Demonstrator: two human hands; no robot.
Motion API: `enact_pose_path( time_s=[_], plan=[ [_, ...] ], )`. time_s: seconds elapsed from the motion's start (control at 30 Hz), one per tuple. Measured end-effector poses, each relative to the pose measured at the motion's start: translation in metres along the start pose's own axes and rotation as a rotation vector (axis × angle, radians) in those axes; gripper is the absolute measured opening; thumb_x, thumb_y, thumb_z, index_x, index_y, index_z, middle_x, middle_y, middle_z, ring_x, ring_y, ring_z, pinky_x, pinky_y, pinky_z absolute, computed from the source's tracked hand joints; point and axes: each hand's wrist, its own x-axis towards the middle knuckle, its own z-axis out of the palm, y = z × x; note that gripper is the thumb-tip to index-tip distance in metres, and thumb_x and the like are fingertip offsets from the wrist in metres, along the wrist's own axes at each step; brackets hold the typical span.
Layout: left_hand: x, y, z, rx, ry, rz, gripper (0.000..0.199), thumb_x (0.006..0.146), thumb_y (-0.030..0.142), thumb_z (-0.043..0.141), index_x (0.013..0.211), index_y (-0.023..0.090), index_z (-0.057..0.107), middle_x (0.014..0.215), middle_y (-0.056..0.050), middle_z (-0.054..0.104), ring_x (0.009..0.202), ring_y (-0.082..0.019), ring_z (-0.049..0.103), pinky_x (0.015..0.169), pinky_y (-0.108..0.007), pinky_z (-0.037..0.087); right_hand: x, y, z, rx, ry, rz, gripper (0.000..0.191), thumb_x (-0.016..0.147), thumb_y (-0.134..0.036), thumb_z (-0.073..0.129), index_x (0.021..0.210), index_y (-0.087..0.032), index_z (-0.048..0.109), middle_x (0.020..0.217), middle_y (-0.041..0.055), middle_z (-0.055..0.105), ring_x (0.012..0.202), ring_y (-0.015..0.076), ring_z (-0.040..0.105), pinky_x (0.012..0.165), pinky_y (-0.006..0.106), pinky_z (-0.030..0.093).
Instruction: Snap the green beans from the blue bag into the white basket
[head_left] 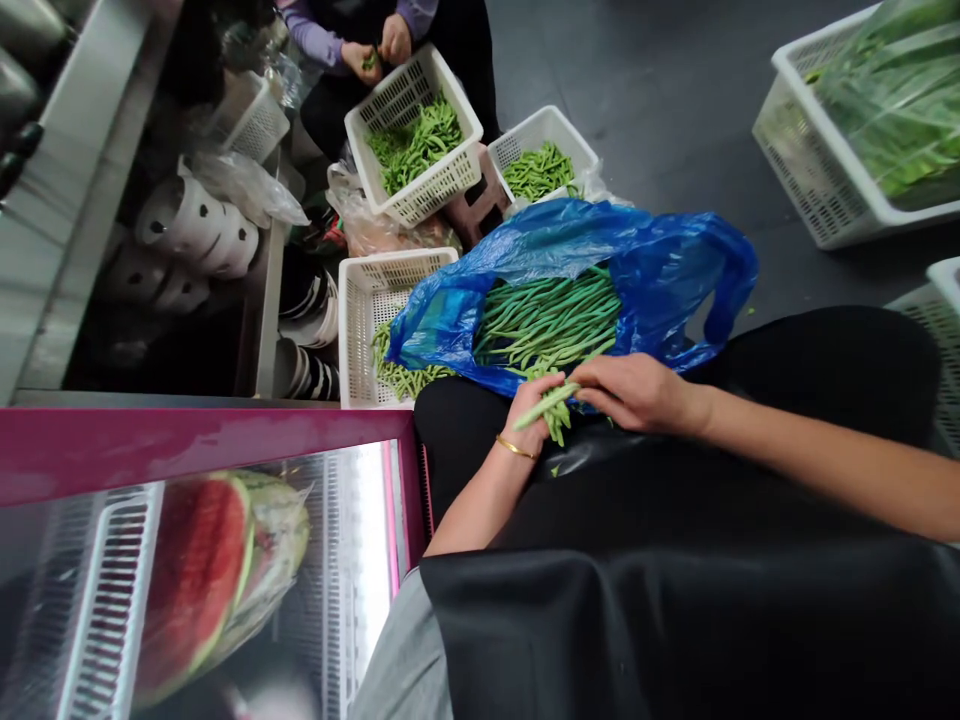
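My left hand (529, 412), with a gold bangle at the wrist, is closed around a small bunch of green beans (556, 412). The fingertips of my right hand (637, 390) pinch the end of a bean at that bunch. Just beyond both hands, an open blue plastic bag (660, 270) holds many long green beans (555, 315). To the left of the bag stands a white basket (360, 300) with short bean pieces (409, 378) in it, partly covered by the bag.
Across from me a person's hands (382, 48) hold bean pieces over a white basket (420, 195). Another basket of beans (538, 172) stands beside it. A crate of bagged leafy greens (817, 190) is at the right. A lit fridge (409, 470) with cut watermelon (202, 560) is at my left.
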Motion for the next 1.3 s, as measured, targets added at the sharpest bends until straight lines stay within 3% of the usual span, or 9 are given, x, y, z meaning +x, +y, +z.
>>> enact_pose_path(
  time_s=[0.07,0.23,0.43,0.57,0.73,0.8,0.93,1.13,1.3],
  plan=[
    [0.002,0.003,-0.002,-0.025,-0.015,-0.013,0.022,0.061,0.024,0.075,0.061,0.012,0.056,0.049,0.001,0.055,0.041,-0.007,0.048,0.046,-0.022,0.039,-0.012,0.006,0.008,0.144,0.018,0.119,0.023,0.086,-0.042,0.052,0.088,-0.019,0.056,0.072,0.0057,0.065,0.064,0.0174,0.063,0.061,0.030,0.050],
    [-0.013,0.010,0.001,0.150,-0.301,-0.005,0.036,0.058,0.032,0.081,0.078,0.011,0.060,0.070,-0.006,0.068,0.055,-0.015,0.062,0.057,-0.027,0.050,-0.013,0.033,0.014,0.732,0.036,0.578,0.037,0.076,-0.053,0.064,0.076,-0.019,0.047,0.062,0.0011,0.063,0.044,0.0125,0.057,0.045,0.026,0.049],
    [-0.019,0.008,0.003,0.413,-0.479,-0.068,0.045,0.053,0.033,0.084,0.080,0.013,0.054,0.064,-0.003,0.064,0.052,-0.014,0.061,0.054,-0.026,0.050,-0.006,0.032,-0.004,0.536,-0.399,0.506,0.032,0.071,-0.046,0.069,0.075,-0.016,0.057,0.059,0.0003,0.063,0.045,0.0104,0.055,0.045,0.022,0.043],
    [-0.029,0.006,0.002,0.612,-0.395,0.137,0.041,0.057,0.034,0.082,0.079,0.015,0.053,0.061,0.002,0.059,0.049,-0.010,0.056,0.050,-0.022,0.044,-0.008,0.028,-0.003,0.300,-0.294,0.474,0.033,0.074,-0.044,0.064,0.058,-0.017,0.052,0.047,-0.0030,0.052,0.042,0.0080,0.048,0.041,0.020,0.035],
    [-0.042,0.010,0.003,0.627,-0.593,0.175,0.035,0.061,0.033,0.081,0.081,0.015,0.058,0.068,-0.001,0.063,0.057,-0.011,0.058,0.058,-0.025,0.047,-0.029,0.039,0.018,1.049,-0.452,0.646,0.043,0.066,-0.056,0.066,0.059,-0.021,0.041,0.034,-0.0117,0.032,0.024,0.0056,0.026,0.027,0.020,0.032],
    [-0.039,0.012,0.003,0.460,-0.503,0.218,0.038,0.058,0.036,0.082,0.079,0.015,0.057,0.068,-0.002,0.063,0.056,-0.012,0.059,0.058,-0.025,0.046,-0.034,0.044,0.024,1.193,-0.506,0.645,0.042,0.064,-0.053,0.068,0.059,-0.020,0.042,0.033,-0.0122,0.032,0.023,0.0050,0.024,0.025,0.019,0.031],
    [-0.026,0.011,0.007,0.170,-0.215,0.302,0.045,0.056,0.037,0.082,0.090,0.016,0.061,0.067,0.001,0.061,0.056,-0.011,0.057,0.058,-0.025,0.045,-0.031,0.046,0.033,1.044,-0.549,0.695,0.034,0.067,-0.043,0.070,0.061,-0.017,0.050,0.037,-0.0063,0.048,0.026,0.0063,0.038,0.028,0.017,0.035],
    [-0.032,0.000,0.014,0.530,-0.258,0.289,0.038,0.048,0.028,0.086,0.074,0.013,0.062,0.065,0.001,0.059,0.057,-0.009,0.051,0.060,-0.024,0.041,-0.021,0.030,0.046,0.591,-0.618,0.820,0.028,0.062,-0.035,0.072,0.056,-0.016,0.052,0.039,-0.0049,0.049,0.031,0.0067,0.043,0.031,0.017,0.035],
    [-0.041,0.006,0.013,0.573,-0.271,0.417,0.032,0.056,0.029,0.082,0.078,0.014,0.064,0.070,-0.001,0.061,0.062,-0.011,0.052,0.063,-0.025,0.042,-0.014,0.018,0.005,0.203,-0.607,0.505,0.025,0.069,-0.040,0.067,0.076,-0.017,0.060,0.055,0.0003,0.061,0.048,0.0145,0.058,0.044,0.023,0.041]
  ],
)
